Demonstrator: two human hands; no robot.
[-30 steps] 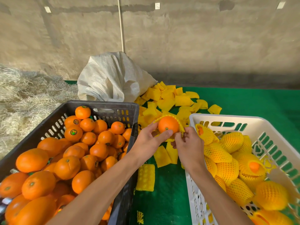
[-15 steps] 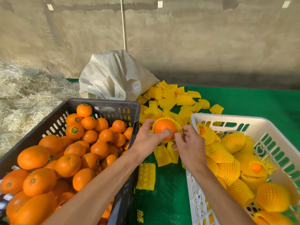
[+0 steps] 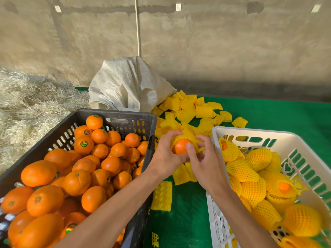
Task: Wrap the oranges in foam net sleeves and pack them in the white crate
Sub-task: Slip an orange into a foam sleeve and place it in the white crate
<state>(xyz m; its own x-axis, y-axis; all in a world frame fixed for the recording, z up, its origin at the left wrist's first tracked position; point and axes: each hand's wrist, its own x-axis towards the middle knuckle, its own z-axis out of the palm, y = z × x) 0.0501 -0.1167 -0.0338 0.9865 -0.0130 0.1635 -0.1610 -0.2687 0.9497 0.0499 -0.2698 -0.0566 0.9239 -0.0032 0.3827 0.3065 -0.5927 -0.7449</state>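
Between the black and white plastic crate (image 3: 250,135), your left hand (image 3: 165,158) cups the smooth round orange (image 3: 180,146) while your right hand (image 3: 206,165) pinches its soft, stretchy yellow foam net sleeve (image 3: 188,136); grip the rim.

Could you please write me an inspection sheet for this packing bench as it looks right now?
Surface: green mat, bare on the far right.
Job's things: black crate heaped with bare oranges; white crate partly filled with sleeved oranges; orange half inside a yellow sleeve.
Clutter: loose sleeves spilling from a white sack; one flat sleeve between the crates.
Grippers: left hand grips the orange; right hand pinches the sleeve.
Cables: thin line running up the wall.
Surroundings: concrete wall; straw at left.
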